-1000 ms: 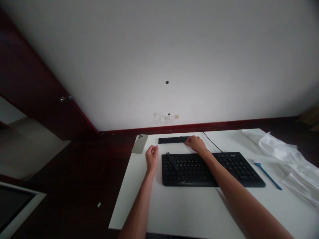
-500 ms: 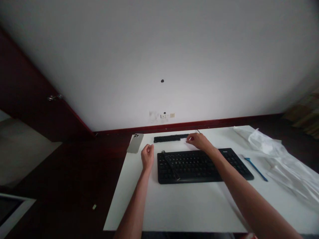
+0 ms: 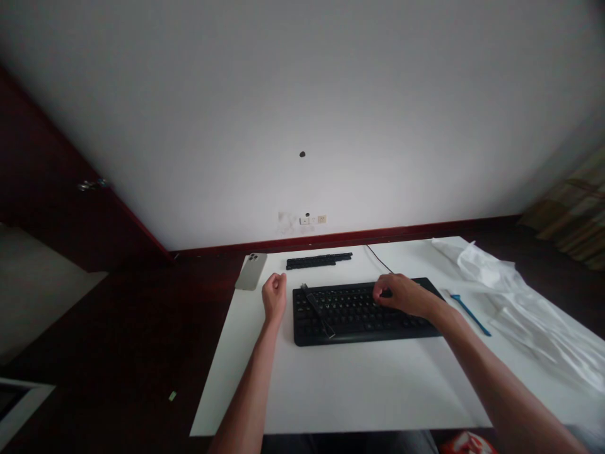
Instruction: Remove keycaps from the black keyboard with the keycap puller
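One left hand (image 3: 274, 296), fingers folded in, is just beside a flat, black keyboard (image 3: 354, 312) on the white table (image 3: 368, 384); a slim dark tool (image 3: 318, 310) slants across its left end. Key markings blur. The right hand (image 3: 401, 294), thumb and fingers curled toward each other, covers right-side keys; whether it pinches anything, I cannot tell.

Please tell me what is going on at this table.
A person has both bare hands around a black keyboard. The right hand is bent over its keys, right of the middle; the left hand, loosely curled, is beside its left end, near a phone. Whether either holds anything is unclear. A slim dark tool lies across the keyboard, and small black pieces line up beyond it.
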Tool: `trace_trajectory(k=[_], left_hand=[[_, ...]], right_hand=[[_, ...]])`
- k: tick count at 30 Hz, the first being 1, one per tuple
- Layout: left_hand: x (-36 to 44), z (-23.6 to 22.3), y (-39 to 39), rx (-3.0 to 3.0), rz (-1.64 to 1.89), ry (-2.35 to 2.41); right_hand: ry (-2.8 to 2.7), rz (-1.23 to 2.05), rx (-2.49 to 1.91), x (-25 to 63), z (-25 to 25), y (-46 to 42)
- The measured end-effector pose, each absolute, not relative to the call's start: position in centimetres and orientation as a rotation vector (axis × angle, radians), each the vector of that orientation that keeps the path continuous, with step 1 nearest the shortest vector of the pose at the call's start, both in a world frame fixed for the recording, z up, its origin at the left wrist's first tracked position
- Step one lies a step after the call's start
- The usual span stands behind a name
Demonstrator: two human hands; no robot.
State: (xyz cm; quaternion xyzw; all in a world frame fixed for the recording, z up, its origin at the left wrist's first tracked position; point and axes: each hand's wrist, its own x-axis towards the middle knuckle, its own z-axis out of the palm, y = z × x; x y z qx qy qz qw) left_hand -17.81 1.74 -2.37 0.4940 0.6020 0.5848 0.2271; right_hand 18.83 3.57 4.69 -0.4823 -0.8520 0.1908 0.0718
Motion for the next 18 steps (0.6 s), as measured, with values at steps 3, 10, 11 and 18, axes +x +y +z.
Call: trace_trajectory(k=[3, 10, 11, 18], left_hand=[[-17.9, -2.5, 1.8, 1.360, 1.618, 1.643], [-18.0, -2.8, 2.0, 1.368, 1.617, 1.671], [-18.0, -2.8, 2.0, 1.373, 1.615, 1.669], [-17.9, -2.6, 2.0, 1.357, 1.611, 1.671]], right_hand=[[-2.556, 0.573, -1.433, 18.3, 5.2, 3.9], [-2.578, 0.681, -1.467, 18.7, 5.4, 4.1], [-2.560, 0.684, -1.475, 18.9, 5.3, 4.0], [-2.574, 0.703, -1.501, 18.9, 4.5, 3.6]])
